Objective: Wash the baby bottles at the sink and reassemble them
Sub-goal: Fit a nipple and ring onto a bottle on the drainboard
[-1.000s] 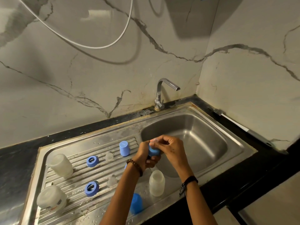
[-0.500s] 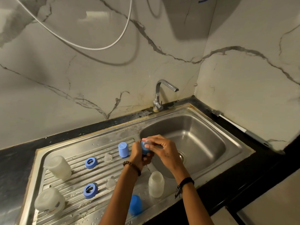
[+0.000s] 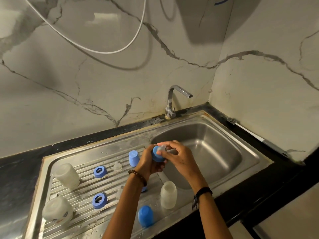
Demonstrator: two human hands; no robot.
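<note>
- Over the sink basin's (image 3: 215,152) left rim, the left hand (image 3: 148,163) grips a blue collar ring (image 3: 156,155).
- The right hand (image 3: 179,156) pinches a clear teat (image 3: 162,148) at the ring's top.
- The basin beside them lies open.

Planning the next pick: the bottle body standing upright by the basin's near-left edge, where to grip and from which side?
Grip the upright bottle body around its mid wall, coming from its right, basin side. It stands upright with a plain round wall, and the left forearm crosses its left.
</note>
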